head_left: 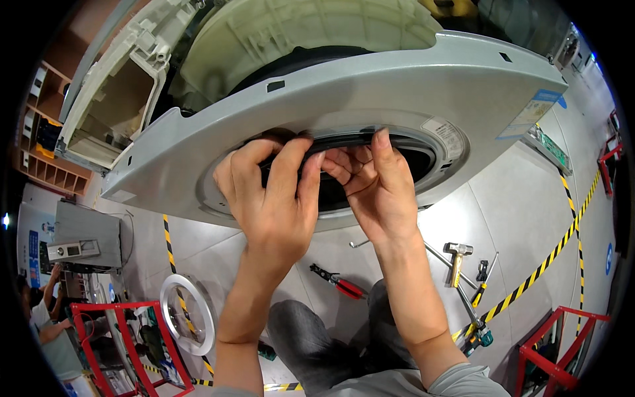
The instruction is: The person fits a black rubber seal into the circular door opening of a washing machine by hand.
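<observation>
Pinching a curved, black rubbery gasket [342, 141].

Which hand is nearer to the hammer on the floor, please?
Right: the right hand is above and left of the hammer in view; the left hand is farther left.

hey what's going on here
A person has both bare hands at the round opening of a grey front panel. The left hand and right hand are at the black seal along its upper edge, with some fingertips hidden. Behind the panel, a pale plastic tub is exposed. On the floor lie red-handled pliers and a hammer; a round white ring is off to the left.
</observation>
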`<state>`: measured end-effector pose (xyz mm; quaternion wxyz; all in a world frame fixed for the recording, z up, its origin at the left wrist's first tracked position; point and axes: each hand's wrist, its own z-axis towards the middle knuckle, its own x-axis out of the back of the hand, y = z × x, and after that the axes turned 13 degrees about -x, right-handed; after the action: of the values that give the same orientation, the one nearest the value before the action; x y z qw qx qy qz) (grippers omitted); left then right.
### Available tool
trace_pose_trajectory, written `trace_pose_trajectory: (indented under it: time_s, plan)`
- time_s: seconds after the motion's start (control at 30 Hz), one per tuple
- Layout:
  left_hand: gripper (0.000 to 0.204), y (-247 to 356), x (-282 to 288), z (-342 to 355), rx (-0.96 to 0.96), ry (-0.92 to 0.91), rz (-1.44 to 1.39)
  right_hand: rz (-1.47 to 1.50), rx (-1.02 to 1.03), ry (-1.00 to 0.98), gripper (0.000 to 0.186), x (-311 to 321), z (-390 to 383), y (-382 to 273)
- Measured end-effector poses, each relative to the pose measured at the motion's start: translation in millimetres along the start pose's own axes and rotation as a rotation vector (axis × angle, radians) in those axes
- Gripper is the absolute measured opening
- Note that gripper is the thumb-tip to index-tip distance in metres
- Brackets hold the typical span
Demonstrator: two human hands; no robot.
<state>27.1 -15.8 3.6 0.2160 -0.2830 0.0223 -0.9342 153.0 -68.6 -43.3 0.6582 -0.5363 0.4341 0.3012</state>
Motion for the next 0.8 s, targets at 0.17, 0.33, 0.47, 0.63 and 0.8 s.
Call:
trace_pose_trajectory:
  time_s: [0.17,0.33,0.47,0.63,0.8]
  plan:
    - [0.02,-1.7,-1.0,0.8,-0.022,-0.007,-0.018,-0.247,-0.109,0.084,0.039,3.2,-13.8,-20.2]
    - [0.02,-5.0,-5.2,-0.1,-0.099,0.046,-0.017,-1.008,0.583,0.457,0.012,17.5,-29.6,-24.9]
    - [0.02,-5.9,-10.6,-3.3,-0.116,0.069,-0.011,-1.565,1.1,0.396,0.023,14.9,-21.2,-38.7]
    - [0.021,-8.9,-14.3,-7.7,-0.129,0.093,-0.005,-1.686,1.22,0.298,0.027,10.0,-8.2,-41.4]
    - [0.023,-6.0,-10.9,-7.3,-0.131,0.041,0.01,-1.749,1.292,0.269,0.025,9.1,-4.6,-45.6]
